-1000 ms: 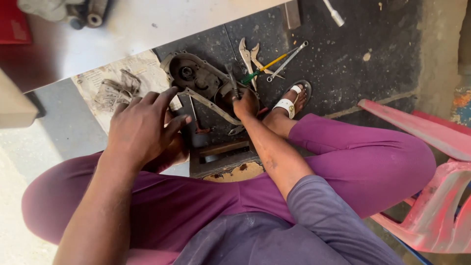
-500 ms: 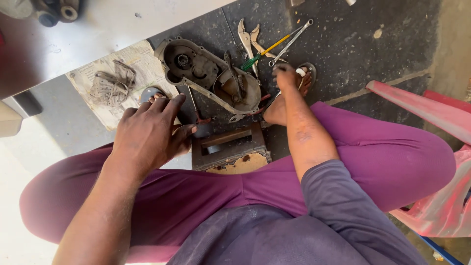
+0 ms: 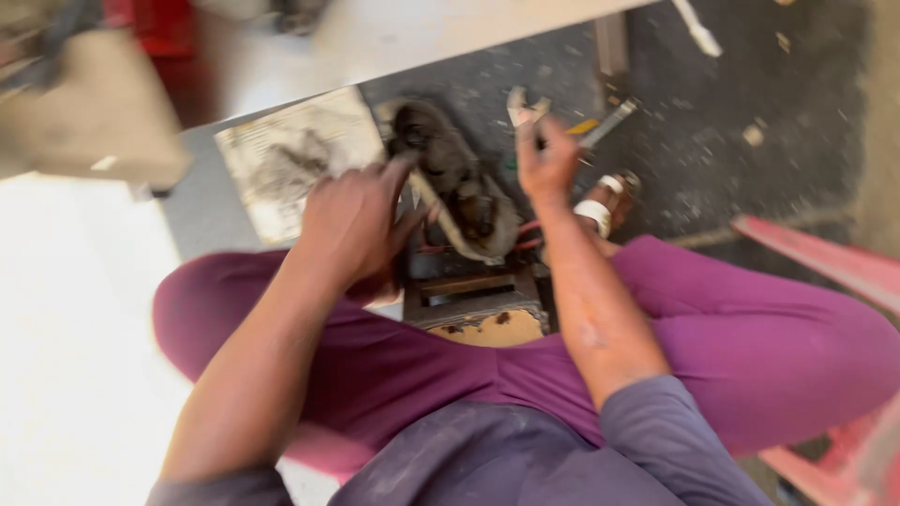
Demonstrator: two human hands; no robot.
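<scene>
The view is motion-blurred. My left hand lies with its fingers spread against the left side of a greasy dark metal casing, which sits on a small wooden block between my knees. My right hand is stretched past the casing onto a cluster of hand tools on the dark floor. Pliers stick out just above its fingers, and a yellow-handled screwdriver and a metal wrench lie beside it. The blur hides whether the fingers grip a tool.
A dirty sheet of paper lies left of the casing. My foot in a sandal is by the right wrist. A pink plastic chair stands at the right. A pale board runs along the top and a red object lies beyond it.
My right hand has moved up from the casing's right side onto the tools. The left hand has shifted closer against the casing. The camera has swung, blurring the view.
</scene>
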